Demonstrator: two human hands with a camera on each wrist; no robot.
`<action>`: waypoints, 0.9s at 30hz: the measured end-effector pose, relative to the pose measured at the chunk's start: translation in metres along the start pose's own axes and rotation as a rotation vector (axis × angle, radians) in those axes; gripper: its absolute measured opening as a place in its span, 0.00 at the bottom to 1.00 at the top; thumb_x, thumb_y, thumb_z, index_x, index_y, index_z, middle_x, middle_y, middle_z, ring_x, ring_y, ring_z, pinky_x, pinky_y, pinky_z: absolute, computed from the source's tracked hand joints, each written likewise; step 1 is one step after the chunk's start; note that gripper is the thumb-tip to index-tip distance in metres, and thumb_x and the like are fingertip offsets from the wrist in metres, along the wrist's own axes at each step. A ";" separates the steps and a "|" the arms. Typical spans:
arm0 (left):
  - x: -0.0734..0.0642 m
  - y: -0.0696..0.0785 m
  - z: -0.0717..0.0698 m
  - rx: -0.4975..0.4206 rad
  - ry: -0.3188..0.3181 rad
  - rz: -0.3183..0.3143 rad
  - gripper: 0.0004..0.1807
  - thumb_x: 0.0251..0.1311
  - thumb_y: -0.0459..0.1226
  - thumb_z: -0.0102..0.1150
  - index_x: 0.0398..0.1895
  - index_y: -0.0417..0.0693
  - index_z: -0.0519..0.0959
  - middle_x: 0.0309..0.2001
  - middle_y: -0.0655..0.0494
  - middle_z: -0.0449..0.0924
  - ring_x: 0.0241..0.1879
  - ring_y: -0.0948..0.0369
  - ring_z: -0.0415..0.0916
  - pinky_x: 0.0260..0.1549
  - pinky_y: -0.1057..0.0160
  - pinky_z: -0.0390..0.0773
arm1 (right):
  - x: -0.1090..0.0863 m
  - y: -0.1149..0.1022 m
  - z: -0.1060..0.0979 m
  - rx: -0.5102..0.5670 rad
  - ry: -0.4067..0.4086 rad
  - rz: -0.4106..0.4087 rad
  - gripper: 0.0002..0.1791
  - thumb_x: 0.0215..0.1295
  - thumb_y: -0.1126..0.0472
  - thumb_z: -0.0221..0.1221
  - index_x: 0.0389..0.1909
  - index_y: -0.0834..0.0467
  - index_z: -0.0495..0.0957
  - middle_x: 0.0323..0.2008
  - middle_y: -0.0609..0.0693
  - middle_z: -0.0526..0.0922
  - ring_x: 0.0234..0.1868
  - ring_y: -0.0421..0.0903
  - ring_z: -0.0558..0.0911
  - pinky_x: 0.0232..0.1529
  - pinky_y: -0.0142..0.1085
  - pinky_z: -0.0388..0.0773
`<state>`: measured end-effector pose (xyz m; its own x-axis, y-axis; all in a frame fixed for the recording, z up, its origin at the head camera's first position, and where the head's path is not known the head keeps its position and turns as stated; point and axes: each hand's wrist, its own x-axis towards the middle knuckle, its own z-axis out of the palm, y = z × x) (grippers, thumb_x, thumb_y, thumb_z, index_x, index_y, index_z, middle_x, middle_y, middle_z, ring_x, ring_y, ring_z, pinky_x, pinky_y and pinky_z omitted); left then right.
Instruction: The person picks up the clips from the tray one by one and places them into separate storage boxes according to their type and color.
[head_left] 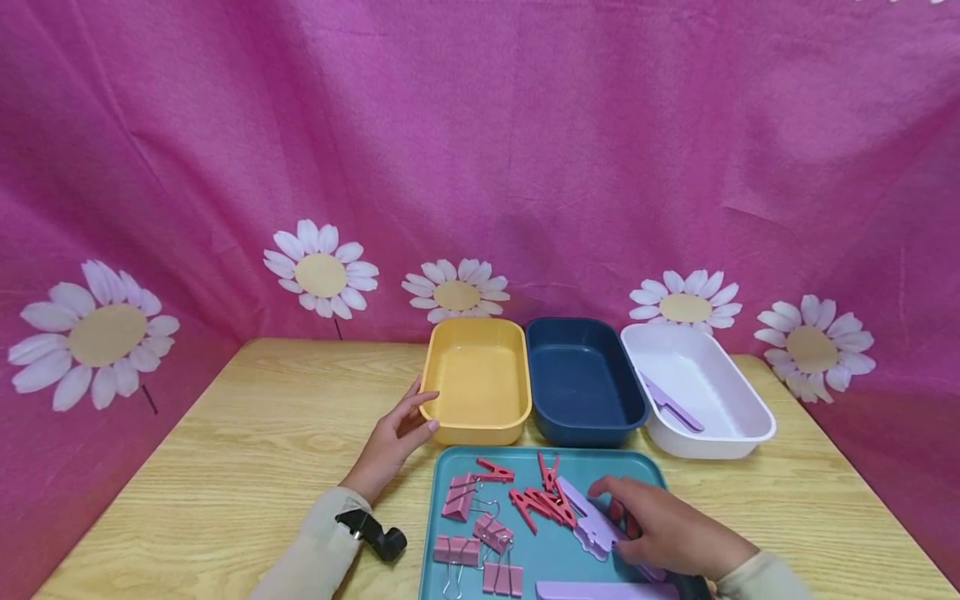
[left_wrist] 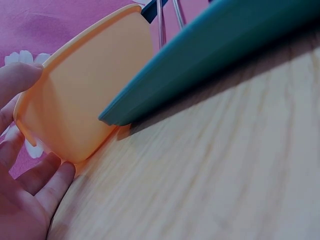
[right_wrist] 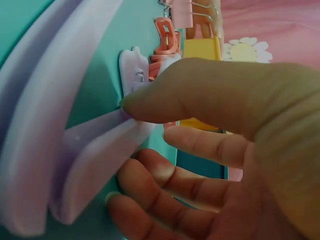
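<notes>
My left hand (head_left: 390,442) rests at the near left corner of the yellow bin (head_left: 480,429), fingertips over its rim. In the left wrist view, the thumb and fingers lie spread along the bin's side. My right hand (head_left: 667,525) is over the teal tray (head_left: 543,554). Its thumb and curled fingers are around the end of a purple bag clip (right_wrist: 100,165), which lies low over the tray. Another purple bag clip (head_left: 588,521) with a scalloped end lies beside the fingers, and one more purple clip (head_left: 600,591) lies at the tray's near side.
Red clothespins (head_left: 547,504) lie in a cluster on the tray, left of them several pink binder clips (head_left: 457,550). A navy bin (head_left: 585,429) and a white bin (head_left: 705,447) stand right of the yellow one. A purple clip (head_left: 675,407) lies in the white bin.
</notes>
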<state>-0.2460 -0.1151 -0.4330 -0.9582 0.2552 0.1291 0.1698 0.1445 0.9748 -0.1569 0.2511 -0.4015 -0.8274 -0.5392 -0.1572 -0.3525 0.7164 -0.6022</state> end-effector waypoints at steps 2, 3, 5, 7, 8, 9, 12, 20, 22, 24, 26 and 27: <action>0.003 -0.006 0.000 -0.007 -0.001 -0.001 0.25 0.67 0.37 0.57 0.67 0.49 0.69 0.77 0.61 0.44 0.71 0.54 0.53 0.67 0.57 0.60 | 0.000 0.000 0.002 -0.012 0.015 -0.001 0.24 0.53 0.61 0.67 0.51 0.49 0.72 0.31 0.44 0.72 0.29 0.37 0.71 0.28 0.30 0.70; 0.005 -0.010 -0.001 -0.011 0.000 -0.001 0.25 0.67 0.37 0.57 0.67 0.49 0.69 0.77 0.62 0.44 0.72 0.55 0.53 0.68 0.57 0.59 | 0.000 0.000 0.002 -0.019 0.021 -0.002 0.24 0.52 0.61 0.67 0.50 0.49 0.72 0.31 0.43 0.72 0.29 0.37 0.71 0.28 0.30 0.70; 0.008 -0.018 -0.001 -0.016 0.002 0.003 0.25 0.66 0.38 0.58 0.67 0.51 0.69 0.76 0.64 0.44 0.72 0.55 0.53 0.68 0.58 0.59 | 0.001 0.000 0.003 -0.024 0.028 -0.009 0.23 0.51 0.62 0.68 0.48 0.49 0.72 0.29 0.43 0.72 0.28 0.36 0.71 0.26 0.30 0.69; 0.011 -0.025 -0.002 -0.017 0.007 0.007 0.25 0.66 0.38 0.58 0.66 0.54 0.70 0.76 0.67 0.45 0.72 0.56 0.53 0.68 0.58 0.59 | 0.001 0.001 0.004 -0.027 0.029 -0.012 0.22 0.50 0.63 0.67 0.47 0.49 0.73 0.27 0.43 0.72 0.27 0.36 0.71 0.25 0.30 0.69; 0.011 -0.027 -0.002 -0.014 0.010 0.012 0.24 0.66 0.39 0.59 0.66 0.55 0.71 0.76 0.67 0.45 0.72 0.57 0.53 0.67 0.59 0.59 | 0.001 0.001 0.005 -0.026 0.025 -0.007 0.22 0.50 0.63 0.67 0.47 0.49 0.73 0.26 0.43 0.72 0.26 0.36 0.71 0.24 0.30 0.69; 0.012 -0.028 -0.002 -0.011 0.012 0.017 0.24 0.66 0.39 0.59 0.65 0.57 0.71 0.76 0.68 0.45 0.71 0.57 0.53 0.67 0.59 0.60 | 0.001 0.001 0.004 -0.017 0.017 0.004 0.22 0.51 0.63 0.67 0.47 0.49 0.72 0.26 0.43 0.72 0.25 0.36 0.71 0.23 0.30 0.69; 0.012 -0.031 -0.002 0.005 0.020 0.028 0.24 0.65 0.40 0.59 0.64 0.59 0.72 0.76 0.68 0.46 0.71 0.57 0.54 0.67 0.58 0.61 | 0.002 0.000 0.004 0.003 -0.007 0.036 0.23 0.52 0.62 0.67 0.49 0.48 0.71 0.25 0.43 0.73 0.24 0.37 0.71 0.23 0.30 0.70; 0.011 -0.032 -0.002 0.013 0.031 0.017 0.25 0.66 0.41 0.59 0.66 0.55 0.71 0.76 0.66 0.46 0.71 0.56 0.55 0.65 0.60 0.63 | 0.003 -0.001 0.000 0.012 -0.023 0.086 0.24 0.52 0.62 0.66 0.49 0.48 0.71 0.26 0.44 0.75 0.25 0.40 0.73 0.23 0.31 0.71; 0.012 -0.032 -0.002 0.011 0.032 0.017 0.25 0.66 0.40 0.59 0.66 0.55 0.70 0.76 0.64 0.45 0.71 0.55 0.55 0.65 0.60 0.63 | 0.003 -0.001 -0.001 0.003 -0.021 0.087 0.23 0.52 0.62 0.66 0.49 0.48 0.71 0.26 0.43 0.74 0.26 0.40 0.73 0.23 0.31 0.70; 0.012 -0.032 -0.002 0.007 0.034 0.010 0.25 0.66 0.40 0.59 0.66 0.55 0.71 0.76 0.65 0.45 0.71 0.56 0.56 0.64 0.61 0.63 | 0.002 -0.002 -0.003 -0.011 -0.011 0.083 0.22 0.53 0.62 0.66 0.48 0.47 0.72 0.26 0.43 0.74 0.27 0.39 0.72 0.24 0.31 0.70; 0.012 -0.032 -0.002 0.003 0.035 0.007 0.24 0.66 0.40 0.59 0.66 0.56 0.71 0.76 0.66 0.45 0.71 0.57 0.56 0.64 0.61 0.64 | 0.002 -0.003 -0.005 -0.029 0.005 0.070 0.22 0.53 0.62 0.66 0.48 0.47 0.72 0.26 0.42 0.74 0.27 0.39 0.72 0.25 0.31 0.70; 0.013 -0.031 -0.002 0.001 0.035 0.008 0.24 0.66 0.40 0.59 0.65 0.56 0.71 0.76 0.66 0.45 0.70 0.57 0.56 0.64 0.61 0.64 | 0.001 -0.003 -0.005 -0.035 0.013 0.066 0.22 0.53 0.62 0.67 0.48 0.47 0.72 0.26 0.42 0.74 0.27 0.38 0.72 0.25 0.31 0.70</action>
<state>-0.2638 -0.1182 -0.4617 -0.9643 0.2227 0.1434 0.1780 0.1439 0.9735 -0.1594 0.2505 -0.3956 -0.8545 -0.4852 -0.1854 -0.3123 0.7652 -0.5630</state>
